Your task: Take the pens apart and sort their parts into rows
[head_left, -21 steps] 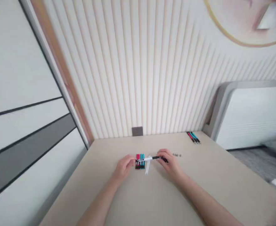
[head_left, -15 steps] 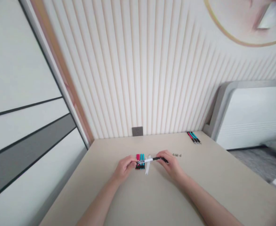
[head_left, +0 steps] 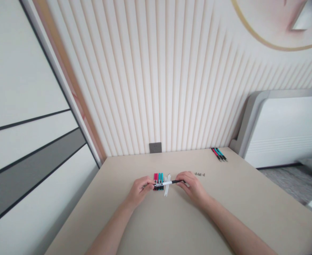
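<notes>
Left hand [head_left: 139,191], right hand [head_left: 192,188], black-and-white pen [head_left: 169,183] held between them, over red and teal markers [head_left: 158,181]

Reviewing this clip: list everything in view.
black-and-white pen: one, across both hands, above the markers.
markers: about four, red and teal, side by side.
white sticks: two, white, beside the markers.
pens: a few, red, teal and black, far table edge.
small parts: a few, grey, right of the hands.
table: one, beige, under everything.
wall socket: one, grey, on the wall behind.
left hand: one, holding the pen's white end.
right hand: one, holding its black end.
</notes>
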Motion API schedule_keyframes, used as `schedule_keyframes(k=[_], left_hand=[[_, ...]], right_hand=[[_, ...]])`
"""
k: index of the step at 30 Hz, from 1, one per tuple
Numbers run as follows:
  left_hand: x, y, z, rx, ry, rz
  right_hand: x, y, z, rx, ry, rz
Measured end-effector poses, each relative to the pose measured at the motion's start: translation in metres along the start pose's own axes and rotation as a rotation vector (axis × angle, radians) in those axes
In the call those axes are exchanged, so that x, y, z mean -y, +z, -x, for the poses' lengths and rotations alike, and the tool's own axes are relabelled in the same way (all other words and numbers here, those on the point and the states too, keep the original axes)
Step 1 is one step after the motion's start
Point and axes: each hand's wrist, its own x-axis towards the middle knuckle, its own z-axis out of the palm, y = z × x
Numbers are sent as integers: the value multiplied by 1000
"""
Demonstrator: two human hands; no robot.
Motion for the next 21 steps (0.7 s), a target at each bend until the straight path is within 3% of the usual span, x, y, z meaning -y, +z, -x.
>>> schedule_keyframes(k=[6, 14, 21], left_hand=[[-4, 0, -2, 10, 29, 10], [-6, 1, -4, -186, -64, -131], [-7, 9, -1, -6, -50, -64]], right_hand=[[1, 0, 0, 38, -62, 26], [-5, -2, -6, -83, -3, 118], [-12, -8, -3, -127, 70, 144]])
